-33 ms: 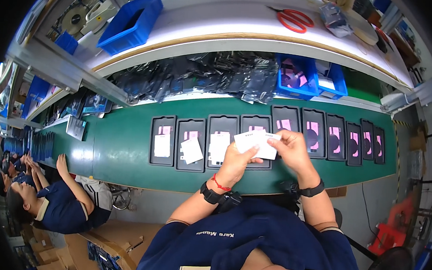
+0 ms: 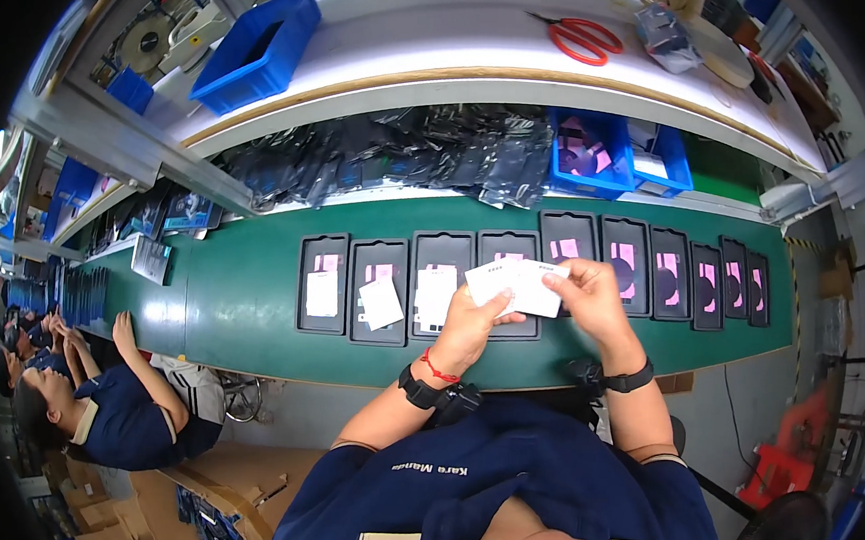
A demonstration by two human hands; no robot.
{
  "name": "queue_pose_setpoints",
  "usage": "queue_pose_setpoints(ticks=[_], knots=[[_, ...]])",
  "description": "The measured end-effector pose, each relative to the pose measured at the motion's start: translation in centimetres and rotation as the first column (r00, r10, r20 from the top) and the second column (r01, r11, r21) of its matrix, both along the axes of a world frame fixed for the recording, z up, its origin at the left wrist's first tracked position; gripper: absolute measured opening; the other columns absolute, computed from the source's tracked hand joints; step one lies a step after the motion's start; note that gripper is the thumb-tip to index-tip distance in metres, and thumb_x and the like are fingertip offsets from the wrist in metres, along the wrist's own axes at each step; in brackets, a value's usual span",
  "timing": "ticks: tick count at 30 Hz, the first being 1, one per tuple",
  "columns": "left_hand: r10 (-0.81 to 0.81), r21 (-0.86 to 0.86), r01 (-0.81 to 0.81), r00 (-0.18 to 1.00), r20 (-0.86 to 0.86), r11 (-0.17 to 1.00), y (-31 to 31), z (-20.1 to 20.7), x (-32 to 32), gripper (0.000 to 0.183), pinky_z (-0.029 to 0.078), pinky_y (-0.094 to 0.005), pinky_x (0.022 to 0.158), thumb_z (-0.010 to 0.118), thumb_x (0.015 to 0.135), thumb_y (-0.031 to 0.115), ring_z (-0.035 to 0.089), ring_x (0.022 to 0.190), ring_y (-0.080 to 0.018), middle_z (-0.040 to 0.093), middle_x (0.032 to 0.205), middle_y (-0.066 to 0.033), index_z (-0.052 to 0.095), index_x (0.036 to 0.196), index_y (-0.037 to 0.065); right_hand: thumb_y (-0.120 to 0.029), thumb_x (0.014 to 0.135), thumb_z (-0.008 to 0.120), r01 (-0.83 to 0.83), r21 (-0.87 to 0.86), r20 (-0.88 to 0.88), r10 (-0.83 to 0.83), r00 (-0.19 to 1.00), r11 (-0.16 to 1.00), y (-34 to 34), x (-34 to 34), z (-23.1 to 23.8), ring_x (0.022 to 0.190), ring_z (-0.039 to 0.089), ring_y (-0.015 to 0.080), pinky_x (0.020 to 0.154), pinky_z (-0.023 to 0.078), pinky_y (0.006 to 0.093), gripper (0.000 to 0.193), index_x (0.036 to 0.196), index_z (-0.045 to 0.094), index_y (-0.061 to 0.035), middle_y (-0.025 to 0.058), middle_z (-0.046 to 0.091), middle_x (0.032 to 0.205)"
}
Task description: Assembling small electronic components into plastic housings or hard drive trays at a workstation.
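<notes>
My left hand (image 2: 472, 325) grips a small stack of white cards (image 2: 493, 282), thumb on top and fingers beneath. At the right side of the stack, my right hand (image 2: 594, 296) pinches the edge of another white card (image 2: 543, 296), which overlaps the others. The cards are fanned above a black tray (image 2: 510, 241) and hide much of it. To the left, other black trays carry white cards (image 2: 322, 294) over pink pieces. The trays to the right hold pink and dark pieces (image 2: 622, 269) with no white card on top.
Dark plastic bags (image 2: 391, 152) are heaped behind the trays. Blue bins (image 2: 587, 181) with pink pieces and white cards stand at the back. A raised shelf (image 2: 448, 45) bears red-handled scissors (image 2: 585, 42) and a blue bin (image 2: 257, 52). Co-workers (image 2: 142, 405) sit at the left.
The card in my right hand has slid slightly right, so the fan of cards is a little wider. My left hand stays nearly where it was.
</notes>
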State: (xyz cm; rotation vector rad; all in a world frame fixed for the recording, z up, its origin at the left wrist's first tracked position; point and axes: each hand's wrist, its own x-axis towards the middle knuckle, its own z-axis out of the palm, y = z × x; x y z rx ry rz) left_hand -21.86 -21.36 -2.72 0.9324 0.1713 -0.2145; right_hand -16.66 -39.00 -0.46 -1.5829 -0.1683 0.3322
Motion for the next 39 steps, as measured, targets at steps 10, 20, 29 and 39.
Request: queue_pose_setpoints(ticks=[10, 20, 29, 39], knots=[[-0.001, 0.136, 0.003, 1.0, -0.013, 0.991, -3.2, -0.5, 1.4, 0.032, 0.056, -0.0277, 0.062, 0.058, 0.083, -0.004, 0.061, 0.091, -0.0176, 0.06, 0.104, -0.0101, 0.051, 0.114, -0.001, -0.017, 0.071, 0.074, 0.311, -0.446, 0.488, -0.064, 0.87, 0.839, -2.1, 0.9, 0.7, 0.065, 0.055, 0.0168, 0.057, 0.043, 0.0292, 0.024, 0.081, 0.06, -0.0004, 0.0081, 0.058, 0.07], [-0.122, -0.011, 0.122, 0.992, -0.021, 0.993, -6.5, 0.2, 2.5, 0.03, 0.054, -0.0358, 0.079, 0.046, 0.093, 0.01, 0.06, 0.099, -0.0226, 0.059, 0.109, -0.0123, 0.046, 0.122, 0.001, -0.009, 0.071, 0.072, 0.246, -0.642, 0.209, -0.142, 0.967, 0.726, -12.2, 3.3, 0.7, 0.06, 0.057, 0.0132, 0.055, 0.044, 0.0269, 0.02, 0.084, 0.061, 0.0021, 0.0106, 0.06, 0.068], [-0.155, 0.078, 0.159, 0.986, -0.053, 0.984, -11.6, 0.8, 3.7, 0.024, 0.055, -0.0272, 0.062, 0.058, 0.086, 0.004, 0.063, 0.085, -0.0171, 0.062, 0.103, -0.0077, 0.055, 0.11, 0.003, -0.009, 0.077, 0.068, 0.28, -0.155, 0.115, -0.264, 0.958, 0.947, -9.1, -0.2, -1.0, 0.056, 0.052, 0.0088, 0.051, 0.041, 0.0262, 0.017, 0.068, 0.057, -0.0005, 0.0027, 0.06, 0.063], [-0.163, 0.022, 0.166, 0.981, -0.101, 0.986, -13.9, 0.5, 4.5, 0.029, 0.054, -0.0349, 0.076, 0.055, 0.087, 0.003, 0.06, 0.099, -0.0215, 0.059, 0.109, -0.0095, 0.05, 0.116, 0.003, -0.015, 0.063, 0.078, 0.533, -0.673, 0.492, -0.227, 0.84, 0.513, -20.1, 2.7, -1.5, 0.069, 0.058, 0.0283, 0.062, 0.046, 0.0356, 0.033, 0.088, 0.061, -0.0007, 0.012, 0.057, 0.071]])
